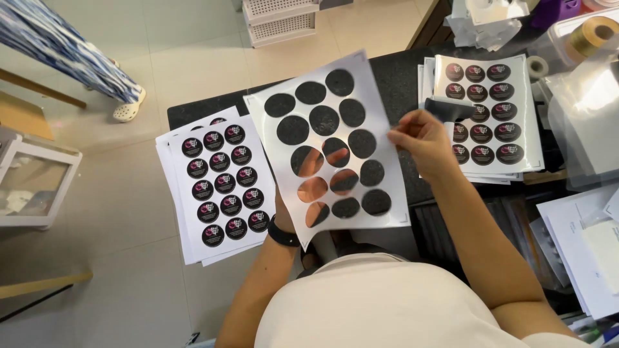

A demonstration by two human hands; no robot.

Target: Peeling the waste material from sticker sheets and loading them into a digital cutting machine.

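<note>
I hold up a white sheet [387, 193] with several round holes punched out of it, tilted over a black tabletop [400, 77]. My left hand [313, 189] is under the sheet and shows through the lower holes; a black watch [284, 232] is on its wrist. My right hand [422, 142] pinches the sheet's right edge. To the left lies a stack of white sheets with round black stickers [219, 183]. A second stack of the same sticker sheets [500, 116] lies to the right, with a black hand tool [451, 108] on it.
Loose papers [574, 245] and clear plastic bags [590, 109] crowd the right side, with a gold tape roll [590, 33] behind. White baskets [280, 19] stand on the floor. Another person's patterned trouser leg and white shoe [129, 106] are at the upper left, near a white glass-topped box [32, 183].
</note>
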